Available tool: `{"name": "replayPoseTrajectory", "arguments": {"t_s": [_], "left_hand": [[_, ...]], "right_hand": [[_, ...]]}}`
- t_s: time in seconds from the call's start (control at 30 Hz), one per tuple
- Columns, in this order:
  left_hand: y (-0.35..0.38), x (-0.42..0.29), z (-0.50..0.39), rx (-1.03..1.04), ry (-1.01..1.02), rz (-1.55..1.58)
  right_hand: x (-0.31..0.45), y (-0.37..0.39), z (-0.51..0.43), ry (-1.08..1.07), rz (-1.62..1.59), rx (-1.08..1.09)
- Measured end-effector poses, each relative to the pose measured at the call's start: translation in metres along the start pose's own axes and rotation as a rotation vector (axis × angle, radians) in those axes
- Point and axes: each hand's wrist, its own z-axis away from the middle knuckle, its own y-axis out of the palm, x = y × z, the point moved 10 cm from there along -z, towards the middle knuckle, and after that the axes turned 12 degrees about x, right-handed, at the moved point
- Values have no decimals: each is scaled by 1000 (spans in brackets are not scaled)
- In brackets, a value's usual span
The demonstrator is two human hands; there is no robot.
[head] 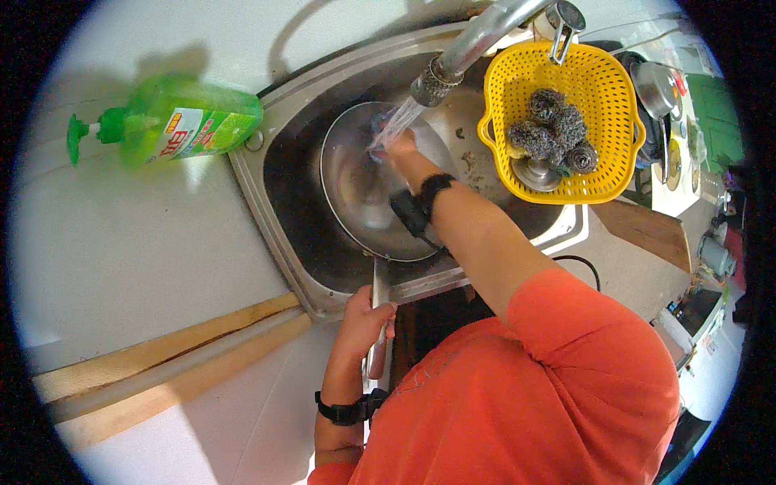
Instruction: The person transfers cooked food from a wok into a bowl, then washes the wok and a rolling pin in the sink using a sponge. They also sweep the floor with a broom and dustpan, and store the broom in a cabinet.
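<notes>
My left hand grips the long handle of a round metal frying pan, which sits tilted in a stainless steel sink. Inside the pan, my right hand presses a bluish cloth or scrubber against the surface; blur hides its exact shape. From the metal faucet, running water falls onto that hand and the cloth. Both wrists wear black straps.
A green pump bottle of liquid soap is beside the sink's left corner. The yellow plastic basket at the right holds several steel wool scourers and a small metal dish. Food scraps lie in the sink. Wooden strips edge the counter.
</notes>
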Motion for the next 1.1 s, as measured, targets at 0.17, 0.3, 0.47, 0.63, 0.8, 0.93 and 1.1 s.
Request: {"name": "replayPoseTrajectory", "arguments": {"t_s": [0.17,0.3,0.47,0.63,0.8,0.93,1.1], "left_hand": [[3,1,0,22,-23,-2],[-3,7,3,-5,-64,22],[0,9,-1,55,-26,220],[3,11,0,35,-40,227],[1,10,5,-9,-78,188],[8,8,4,26,-63,234],[7,5,11,-29,-95,108]], "right_hand": [[16,149,59,99,484,729],[-29,95,182,579,1342,1429],[34,-6,132,651,1954,399],[-22,92,161,567,1102,1129],[0,36,129,547,1642,642],[-32,66,129,434,1267,864],[-12,37,95,116,1440,558]]}}
